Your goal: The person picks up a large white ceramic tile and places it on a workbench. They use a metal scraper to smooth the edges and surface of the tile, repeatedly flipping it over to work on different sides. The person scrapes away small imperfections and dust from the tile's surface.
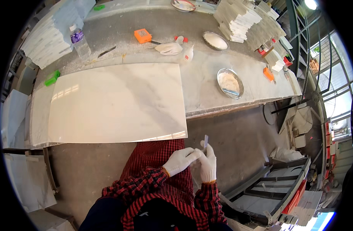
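Just off the table's near edge, my gloved right hand (pixel 209 166) is closed around a small flat blade (pixel 205 141), which points upward. My gloved left hand (pixel 179 161) meets it from the left, its fingers pressed together against the right hand. Whether those fingers also hold the blade or something small is hidden. Beyond both hands, a polished white slab with grey veining (pixel 115 102) lies flat on the stone-topped table (pixel 201 86). To its right stands a metal bowl (pixel 242 89) of pale powder or paste, with a bluish flat tool (pixel 231 92) resting in it.
Farther back are a second bowl (pixel 216 41), an orange block (pixel 143 35), a white glove (pixel 169 48), a small white bottle (pixel 188 52) and a clear plastic bottle (pixel 80 42). Stacked tiles stand back left (pixel 53 32) and back right (pixel 238 19). A metal rack (pixel 271 188) is at lower right.
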Motion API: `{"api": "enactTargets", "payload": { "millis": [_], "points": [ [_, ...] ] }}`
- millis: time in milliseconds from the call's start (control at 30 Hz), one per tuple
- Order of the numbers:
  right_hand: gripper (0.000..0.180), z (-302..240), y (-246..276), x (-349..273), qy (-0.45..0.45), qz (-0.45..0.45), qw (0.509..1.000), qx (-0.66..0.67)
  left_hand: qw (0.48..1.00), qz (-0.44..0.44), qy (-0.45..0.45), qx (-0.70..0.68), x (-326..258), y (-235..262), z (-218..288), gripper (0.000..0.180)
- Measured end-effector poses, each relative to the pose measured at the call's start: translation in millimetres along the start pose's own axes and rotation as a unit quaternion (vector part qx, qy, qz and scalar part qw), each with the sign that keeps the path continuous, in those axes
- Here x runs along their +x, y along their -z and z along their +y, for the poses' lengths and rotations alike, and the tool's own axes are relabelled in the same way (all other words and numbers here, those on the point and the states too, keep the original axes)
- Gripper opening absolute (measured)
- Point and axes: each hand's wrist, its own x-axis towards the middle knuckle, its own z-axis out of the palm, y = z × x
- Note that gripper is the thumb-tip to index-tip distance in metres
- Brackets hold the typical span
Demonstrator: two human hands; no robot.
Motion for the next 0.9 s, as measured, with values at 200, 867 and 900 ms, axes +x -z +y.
{"api": "enactTargets", "payload": {
  "millis": [200,867,900],
  "points": [
    [0.05,15.7,47.1,8.7,-0.017,-0.051,0.994,-0.096,0.995,-0.054,-0.03,0.075,-6.6,-2.2,0.5,0.039],
    [0.028,-168.7,56.5,172.5,0.332,0.151,0.576,-0.732,0.944,0.282,0.107,0.133,-82.9,156.8,-56.0,0.033],
    [0.027,-168.0,54.7,176.2,0.338,0.15,0.562,-0.74,0.941,0.284,0.112,0.143,-83.0,161.7,-63.8,0.033]
  ]
}}
